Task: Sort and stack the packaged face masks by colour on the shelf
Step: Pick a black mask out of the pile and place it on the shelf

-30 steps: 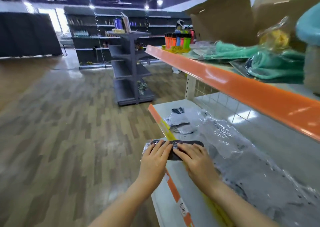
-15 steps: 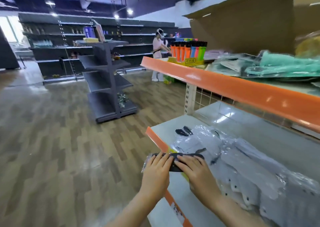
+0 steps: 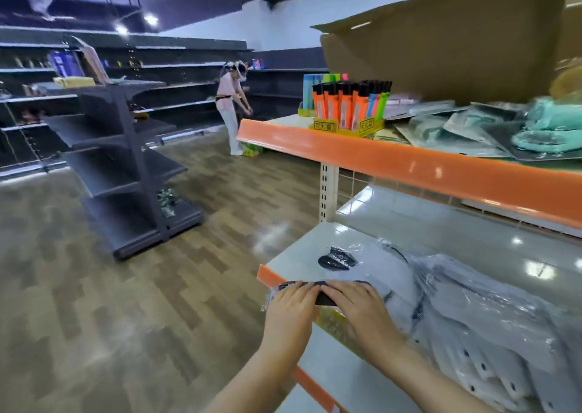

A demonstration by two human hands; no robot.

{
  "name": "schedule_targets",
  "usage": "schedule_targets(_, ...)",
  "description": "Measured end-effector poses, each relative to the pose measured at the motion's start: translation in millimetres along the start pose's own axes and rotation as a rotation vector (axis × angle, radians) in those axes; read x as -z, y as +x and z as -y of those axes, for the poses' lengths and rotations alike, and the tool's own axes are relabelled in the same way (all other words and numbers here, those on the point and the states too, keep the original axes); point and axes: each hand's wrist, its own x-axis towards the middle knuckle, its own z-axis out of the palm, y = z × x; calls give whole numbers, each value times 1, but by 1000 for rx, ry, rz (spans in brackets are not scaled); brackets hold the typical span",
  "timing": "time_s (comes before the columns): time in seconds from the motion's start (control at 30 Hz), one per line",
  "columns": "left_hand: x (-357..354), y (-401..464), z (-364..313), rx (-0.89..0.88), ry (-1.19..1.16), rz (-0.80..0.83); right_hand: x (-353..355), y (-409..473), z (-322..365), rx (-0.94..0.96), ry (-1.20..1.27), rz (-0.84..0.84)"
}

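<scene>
Overhead, a cardboard box (image 3: 456,34) fills the upper right, standing on the top shelf (image 3: 409,164) with its orange front edge. Green masks (image 3: 491,132) in clear packets are heaped on that shelf, loosely and not yet squared into a stack. Beside them, a display tray of orange lighters (image 3: 349,107) is set near the shelf's end.

Below, the lower shelf (image 3: 302,255) carries a spread of grey masks (image 3: 472,312) in crinkled plastic, overlapping untidily, with one black mask (image 3: 335,261) lying apart from them. By this showing, the sorting is judged partly done and the stacking mostly left.

At the lower shelf's front edge, a black mask packet (image 3: 321,291) is held down by both hands. The left hand (image 3: 291,310) and right hand (image 3: 359,307) lie on it with fingers (image 3: 302,290) fairly straight, pressing rather than curling round.

Compared with a second ago, the view has swung right and drawn back. A distant person (image 3: 230,104) by the dark shelving (image 3: 126,173) is now seen, while the hands stay on the packet.
</scene>
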Motion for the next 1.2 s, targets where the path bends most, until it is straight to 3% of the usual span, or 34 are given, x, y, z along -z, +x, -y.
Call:
schedule_targets(0.17,-12,27,22,5,64,112,-18,21,-18,-90,-91,70)
schedule_targets(0.3,-24,49,41,48,106,145,-37,40,-39,-282,-84,44)
schedule_targets(0.43,-44,72,58,217,-3,140,-53,55,-61,-610,313,-81)
schedule_targets(0.6,-58,92,71,430,-155,40,-65,72,-82,-741,480,-192)
schedule_targets(0.8,-67,117,85,512,-229,-68,-83,83,-96,-658,132,-103)
schedule_targets(0.9,-82,132,97,429,-241,-85,-96,89,-102,-639,-88,-29)
schedule_targets(1.03,-98,155,105,267,-235,-50,-104,96,-99,-764,-248,267)
schedule_targets(1.2,-115,176,111,117,-229,102,-107,91,-98,-829,-345,356)
